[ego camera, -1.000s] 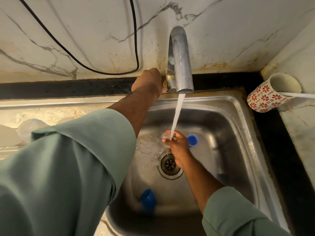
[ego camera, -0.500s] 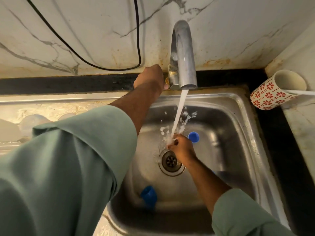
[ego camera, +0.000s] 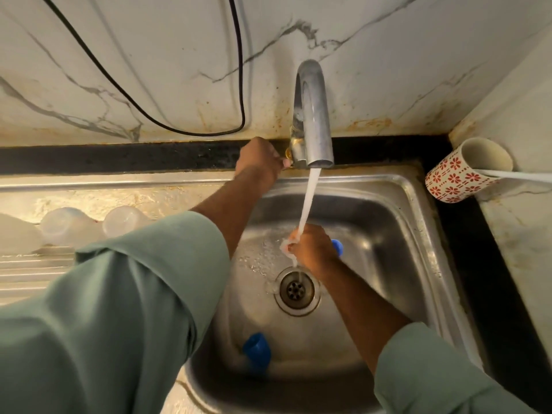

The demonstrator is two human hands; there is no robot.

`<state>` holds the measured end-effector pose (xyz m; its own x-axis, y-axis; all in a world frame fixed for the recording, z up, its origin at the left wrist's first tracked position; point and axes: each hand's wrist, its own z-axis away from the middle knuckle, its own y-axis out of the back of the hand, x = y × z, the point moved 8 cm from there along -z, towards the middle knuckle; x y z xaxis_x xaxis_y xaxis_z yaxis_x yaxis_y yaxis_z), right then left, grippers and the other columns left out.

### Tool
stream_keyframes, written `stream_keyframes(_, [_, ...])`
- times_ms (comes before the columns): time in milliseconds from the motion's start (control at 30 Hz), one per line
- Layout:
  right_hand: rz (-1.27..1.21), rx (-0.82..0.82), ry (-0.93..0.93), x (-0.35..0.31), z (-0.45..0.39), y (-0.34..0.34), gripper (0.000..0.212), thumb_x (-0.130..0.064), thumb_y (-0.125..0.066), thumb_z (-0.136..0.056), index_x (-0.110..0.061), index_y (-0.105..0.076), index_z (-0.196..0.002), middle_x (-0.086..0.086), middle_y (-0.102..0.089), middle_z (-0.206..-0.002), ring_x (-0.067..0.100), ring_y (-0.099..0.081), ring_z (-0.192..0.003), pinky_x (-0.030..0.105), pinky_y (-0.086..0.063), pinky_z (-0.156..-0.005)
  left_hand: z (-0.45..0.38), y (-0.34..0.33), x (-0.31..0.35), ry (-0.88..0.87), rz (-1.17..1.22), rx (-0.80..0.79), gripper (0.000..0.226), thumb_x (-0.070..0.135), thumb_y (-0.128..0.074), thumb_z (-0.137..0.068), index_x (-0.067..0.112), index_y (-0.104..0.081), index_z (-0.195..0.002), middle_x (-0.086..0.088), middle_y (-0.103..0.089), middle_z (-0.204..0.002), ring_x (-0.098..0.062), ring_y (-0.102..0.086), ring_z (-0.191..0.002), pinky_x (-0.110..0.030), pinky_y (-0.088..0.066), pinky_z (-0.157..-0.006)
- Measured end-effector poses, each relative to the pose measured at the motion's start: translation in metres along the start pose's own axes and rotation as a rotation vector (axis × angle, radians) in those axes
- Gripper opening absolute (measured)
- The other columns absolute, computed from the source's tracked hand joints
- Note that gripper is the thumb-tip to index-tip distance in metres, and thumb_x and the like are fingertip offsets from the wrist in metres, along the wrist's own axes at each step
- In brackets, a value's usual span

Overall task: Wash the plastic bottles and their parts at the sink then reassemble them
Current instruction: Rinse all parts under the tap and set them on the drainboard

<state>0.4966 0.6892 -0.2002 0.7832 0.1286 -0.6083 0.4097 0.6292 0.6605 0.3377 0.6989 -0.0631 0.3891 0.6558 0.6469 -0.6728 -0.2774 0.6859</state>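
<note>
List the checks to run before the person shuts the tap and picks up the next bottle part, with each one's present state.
1. Water running from the curved steel tap: ok, the stream lands on the right hand.
2. Left hand at the tap's base, ready to turn it: ok; the knob itself is hidden.
3. Small part held in the right hand: cannot tell, the curled fingers and water hide it.
4. Blue plastic cap lying in the stainless steel sink, waiting: ok.
5. Second blue cap behind the right hand: ok, partly hidden.
6. Translucent plastic bottles lying on the draining board: ok; clean or not, cannot tell.
</note>
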Motion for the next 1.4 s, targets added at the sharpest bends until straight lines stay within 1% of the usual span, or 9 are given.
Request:
stream_keyframes(333, [-0.237, 0.081, 0.103, -0.024, 0.024, 0.038, 0.014, -0.012, -0.082, -0.074, -0.004, -0.07, -0.078, 0.002, -0.068, -0.073, 0.014, -0.063, -0.068, 0.024, -0.049, -0.064, 0.036, -0.002, 0.023, 0.101, 0.766, -0.044, 0.032, -0.002, -0.044, -0.099, 0.015, -0.051, -0.072, -0.008, -0.057, -0.081, -0.026, -0.061, -0.078, -0.041, -0.053, -0.083])
stream_keyframes(433, [-0.173, 0.161, 0.167, -0.031, 0.035, 0.056, 0.025, -0.017, -0.081, -0.074, -0.016, -0.058, -0.065, -0.005, -0.055, -0.063, 0.009, -0.049, -0.058, 0.025, -0.043, -0.06, 0.042, 0.0, 0.035, 0.007, 0.567, -0.051, 0.029, -0.002, -0.05, -0.097, 0.021, -0.057, -0.081, -0.015, -0.064, -0.095, -0.039, -0.064, -0.103, -0.05, -0.052, -0.098])
stream_keyframes(633, [0.035, 0.29, 0.154, -0.035, 0.064, 0.09, 0.027, -0.028, -0.07, -0.083, -0.021, -0.052, -0.064, -0.004, -0.055, -0.065, 0.014, -0.054, -0.061, 0.03, -0.047, -0.06, 0.065, -0.008, 0.022, -0.146, 0.134, -0.137, 0.007, 0.01, -0.058, -0.097, 0.015, -0.063, -0.1, -0.001, -0.063, -0.101, -0.012, -0.056, -0.079, -0.017, -0.042, -0.059])
stream_keyframes(767, [0.328, 0.059, 0.103, -0.016, 0.089, 0.044, 0.013, -0.019, -0.059, -0.09, -0.015, -0.062, -0.102, 0.007, -0.064, -0.11, 0.025, -0.061, -0.101, 0.029, -0.043, -0.079, 0.103, -0.013, -0.014, -0.23, -0.114, -0.191, 0.038, 0.017, -0.061, -0.097, 0.017, -0.061, -0.135, -0.006, -0.062, -0.133, -0.02, -0.061, -0.113, -0.026, -0.048, -0.093])
stream_keyframes(867, [0.262, 0.175, 0.059, -0.014, 0.113, 0.046, 0.009, -0.02, -0.065, -0.086, -0.016, -0.063, -0.093, 0.006, -0.065, -0.102, 0.023, -0.061, -0.09, 0.03, -0.045, -0.073, 0.141, -0.01, -0.053, -0.286, -0.305, -0.256, 0.041, 0.019, -0.057, -0.1, 0.02, -0.055, -0.141, -0.005, -0.055, -0.143, -0.021, -0.052, -0.13, -0.03, -0.038, -0.109])
stream_keyframes(933, [0.108, 0.412, 0.14, -0.031, 0.125, 0.062, 0.008, -0.021, -0.068, -0.087, -0.017, -0.063, -0.084, 0.0, -0.063, -0.088, 0.019, -0.058, -0.079, 0.03, -0.043, -0.067, 0.159, 0.003, -0.08, -0.316, -0.324, -0.254, 0.043, 0.024, -0.055, -0.1, 0.021, -0.051, -0.143, -0.003, -0.05, -0.147, -0.02, -0.046, -0.135, -0.029, -0.031, -0.112])
stream_keyframes(1067, [0.268, 0.108, 0.0, -0.038, 0.133, 0.011, 0.029, -0.017, -0.066, -0.086, -0.017, -0.046, -0.065, 0.009, -0.06, -0.084, 0.028, -0.064, -0.087, 0.026, -0.037, -0.067, 0.199, 0.042, -0.131, -0.345, -0.244, -0.212, 0.044, 0.023, -0.059, -0.098, 0.017, -0.054, -0.141, -0.006, -0.052, -0.146, -0.022, -0.047, -0.134, -0.024, -0.028, -0.11])
stream_keyframes(1167, [0.118, 0.31, 0.032, -0.063, 0.136, 0.01, 0.028, -0.024, -0.071, -0.083, -0.013, -0.054, -0.065, 0.005, -0.056, -0.067, 0.027, -0.056, -0.068, 0.029, -0.031, -0.055, 0.226, 0.083, -0.185, -0.331, -0.222, -0.166, 0.043, 0.02, -0.061, -0.095, 0.02, -0.058, -0.138, -0.005, -0.06, -0.135, -0.025, -0.055, -0.124, -0.029, -0.039, -0.105])
stream_keyframes(1400, [0.065, 0.228, 0.209, -0.156, 0.165, -0.04, 0.016, -0.024, -0.075, -0.081, -0.018, -0.061, -0.074, -0.007, -0.056, -0.072, 0.011, -0.053, -0.067, 0.021, -0.04, -0.061, 0.225, 0.161, -0.311, -0.151, -0.29, -0.024, 0.049, 0.026, -0.06, -0.097, 0.026, -0.05, -0.145, 0.001, -0.055, -0.141, -0.02, -0.049, -0.128, -0.028, -0.037, -0.104])
